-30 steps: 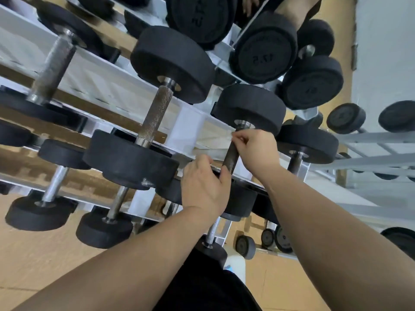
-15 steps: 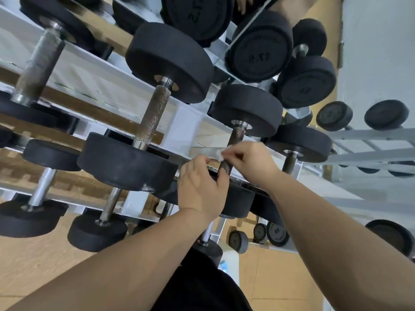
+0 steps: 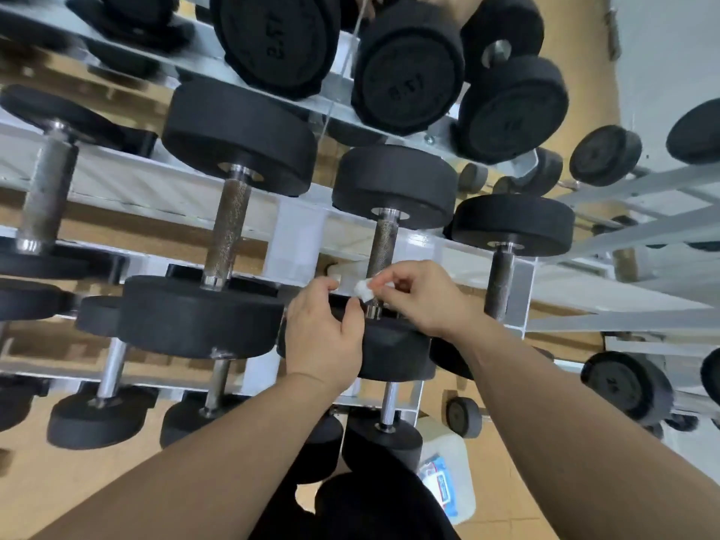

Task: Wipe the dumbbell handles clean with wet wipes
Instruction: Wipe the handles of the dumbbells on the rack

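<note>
Lengthwise, the dumbbell handle [image 3: 383,243] points away.

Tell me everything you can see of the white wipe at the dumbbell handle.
The small white wipe is crumpled into a compact, soft-looking wad. The right hand pinches it at the fingertips, beside the lower end of the knurled steel dumbbell handle. The left hand is close by; whether it touches the wipe cannot be told.

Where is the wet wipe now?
Head view, near centre: the wipe is pinched in fingers of the right hand at the lower end of a dumbbell handle, the left hand just left of it.
</note>
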`<state>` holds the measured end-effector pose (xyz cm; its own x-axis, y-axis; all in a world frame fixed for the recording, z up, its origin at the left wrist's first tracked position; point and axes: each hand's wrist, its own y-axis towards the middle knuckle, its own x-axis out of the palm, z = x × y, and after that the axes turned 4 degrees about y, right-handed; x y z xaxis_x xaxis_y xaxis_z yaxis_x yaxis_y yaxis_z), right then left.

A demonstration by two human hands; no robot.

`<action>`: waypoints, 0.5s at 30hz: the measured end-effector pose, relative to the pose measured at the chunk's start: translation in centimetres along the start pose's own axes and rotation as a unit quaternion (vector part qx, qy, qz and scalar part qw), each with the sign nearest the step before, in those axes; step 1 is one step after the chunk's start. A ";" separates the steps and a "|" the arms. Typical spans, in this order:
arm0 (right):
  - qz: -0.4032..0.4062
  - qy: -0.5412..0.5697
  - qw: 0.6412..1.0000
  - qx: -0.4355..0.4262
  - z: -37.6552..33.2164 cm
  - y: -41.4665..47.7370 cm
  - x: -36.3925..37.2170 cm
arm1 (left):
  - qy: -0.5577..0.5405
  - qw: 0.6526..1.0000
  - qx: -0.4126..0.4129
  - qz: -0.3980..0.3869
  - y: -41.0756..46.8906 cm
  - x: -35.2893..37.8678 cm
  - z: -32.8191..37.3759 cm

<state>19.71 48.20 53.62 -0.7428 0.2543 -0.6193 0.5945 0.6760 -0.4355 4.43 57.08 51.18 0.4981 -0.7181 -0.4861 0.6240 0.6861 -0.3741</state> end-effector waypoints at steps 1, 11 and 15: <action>-0.014 0.029 0.999 0.010 0.4 -0.4 0.1 | 0.005 1.000 0.004 0.001 0.0 0.0 0.1; 0.118 0.232 0.966 -0.005 1.3 2.8 0.3 | 0.070 0.991 -0.073 0.083 -1.2 2.1 4.1; 0.126 0.261 0.957 0.010 2.7 1.4 1.3 | 0.094 0.986 -0.085 0.106 -1.2 2.6 4.2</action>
<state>20.37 47.59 50.42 -0.6240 0.7223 -0.2982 0.7774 0.5351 -0.3307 7.49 53.84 53.66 0.4769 -0.5329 -0.6990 0.3996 0.8398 -0.3675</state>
